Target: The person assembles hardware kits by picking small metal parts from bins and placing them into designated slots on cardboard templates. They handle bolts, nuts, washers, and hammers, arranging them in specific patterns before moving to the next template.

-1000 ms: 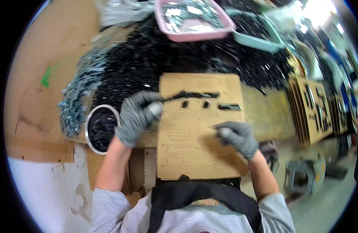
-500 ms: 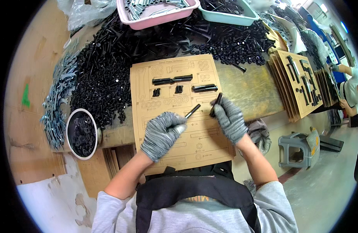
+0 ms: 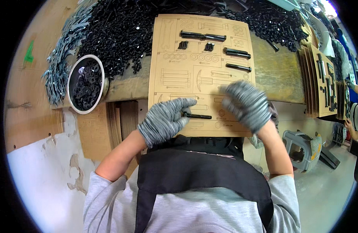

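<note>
My left hand (image 3: 165, 120), in a grey knit glove, is over the lower left of a brown printed card (image 3: 175, 83). A black bolt (image 3: 199, 116) juts rightward from between its thumb and fingers; the index finger stretches out above it. My right hand (image 3: 247, 106), gloved alike, hovers over the card's right side, its fingers smeared by motion. Just beyond it a single black bolt (image 3: 238, 68) lies on the card, below a group of black bolts (image 3: 237, 53). Farther up lie a row of long black bolts (image 3: 203, 36) and two clusters of small black screws (image 3: 183, 45) (image 3: 209, 47).
Loose black screws (image 3: 116, 42) heap behind and left of the card, with silvery metal parts (image 3: 66, 50) beyond. A white-rimmed bowl (image 3: 104, 83) of black washers stands at the left edge. Filled cards (image 3: 322, 81) lean at right, near a grey stool (image 3: 297, 149).
The view has shifted, so the card appears higher. One more bolt now lies on the card at its right, and my right hand has drawn back below it. The left-hand bolt is now level.
</note>
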Action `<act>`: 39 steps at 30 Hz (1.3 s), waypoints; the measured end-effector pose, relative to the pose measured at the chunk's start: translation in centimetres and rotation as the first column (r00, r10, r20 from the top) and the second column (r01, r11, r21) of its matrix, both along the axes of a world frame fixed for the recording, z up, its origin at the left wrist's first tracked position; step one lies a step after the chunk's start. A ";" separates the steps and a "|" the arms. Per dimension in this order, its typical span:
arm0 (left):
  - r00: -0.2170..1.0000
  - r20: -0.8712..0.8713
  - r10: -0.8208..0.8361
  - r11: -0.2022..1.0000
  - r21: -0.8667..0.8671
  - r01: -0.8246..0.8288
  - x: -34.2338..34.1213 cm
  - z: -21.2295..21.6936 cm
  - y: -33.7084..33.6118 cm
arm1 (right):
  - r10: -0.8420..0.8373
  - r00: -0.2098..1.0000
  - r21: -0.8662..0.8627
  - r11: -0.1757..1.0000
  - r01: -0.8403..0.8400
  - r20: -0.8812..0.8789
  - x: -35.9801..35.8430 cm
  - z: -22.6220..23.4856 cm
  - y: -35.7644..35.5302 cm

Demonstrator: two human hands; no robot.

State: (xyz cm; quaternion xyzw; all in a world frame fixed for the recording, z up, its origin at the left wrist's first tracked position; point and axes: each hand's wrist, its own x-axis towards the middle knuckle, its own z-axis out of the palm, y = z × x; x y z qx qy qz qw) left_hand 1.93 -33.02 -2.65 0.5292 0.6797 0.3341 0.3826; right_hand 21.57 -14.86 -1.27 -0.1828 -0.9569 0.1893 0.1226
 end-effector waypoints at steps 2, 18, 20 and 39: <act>0.997 -0.082 -0.008 1.000 0.012 0.009 0.4 0.1 -1.5 | 0.120 0.993 -0.278 0.954 -0.112 0.013 0.0 0.4 -3.5; 0.909 -0.417 -0.013 0.999 0.030 0.027 0.0 0.5 -4.3 | 0.072 0.997 -0.196 0.978 -0.076 -0.031 -0.6 -1.0 -7.5; 0.932 -0.362 0.018 0.999 0.042 -0.003 -1.0 1.4 -2.8 | -0.071 0.992 -0.182 0.982 0.051 -0.102 0.1 0.2 -4.5; 0.886 -0.461 0.041 0.970 0.231 0.075 1.8 -3.1 16.9 | -0.357 0.919 -0.154 0.930 0.333 -0.165 2.2 -4.3 8.7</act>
